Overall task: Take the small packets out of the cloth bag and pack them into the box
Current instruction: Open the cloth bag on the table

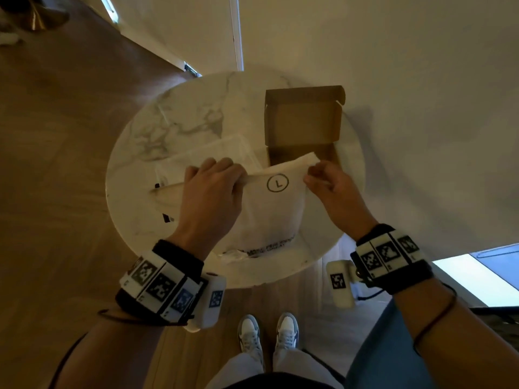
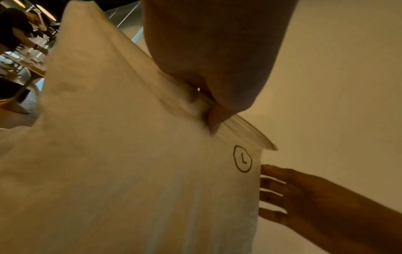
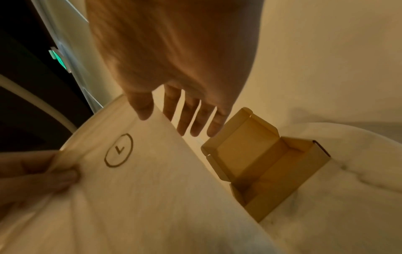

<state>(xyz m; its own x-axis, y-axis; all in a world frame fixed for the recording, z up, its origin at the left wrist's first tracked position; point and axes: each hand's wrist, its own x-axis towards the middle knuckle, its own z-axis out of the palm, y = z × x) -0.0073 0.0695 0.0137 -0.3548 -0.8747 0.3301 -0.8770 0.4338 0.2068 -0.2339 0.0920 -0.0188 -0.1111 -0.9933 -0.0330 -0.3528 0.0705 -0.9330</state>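
Left hand (image 1: 209, 189): grip closed, fingers curled over the top hem of the cloth bag (image 1: 273, 209), thumb pinching the fabric from the near face; the left wrist view shows the hem bunched under the fingertips.

Right hand (image 1: 330, 185): grip at the bag's upper right corner. In the head view the thumb and forefinger appear to nip the corner; in the right wrist view the thumb lies on the near face and the other fingers (image 3: 187, 120) run nearly straight behind the fabric. Contact is plain; how firm the pinch is cannot be told.

Cloth bag: off-white, printed with a circled letter L (image 1: 277, 183) near the top, between the two hands; black lettering near its lower edge. Held up by its top, its lower part resting on the table (image 1: 193, 108). Mouth stretched flat; contents hidden, no packets visible.

Box (image 1: 303, 124): brown cardboard, lid flap standing open, on the table just behind the bag's right corner, its front partly covered by the bag. What shows of the interior is bare cardboard.

Clear plastic container (image 1: 213, 153): behind the bag's left side, on the table.

Table: round, white marble with grey veins, on a wooden floor (image 1: 56, 164).
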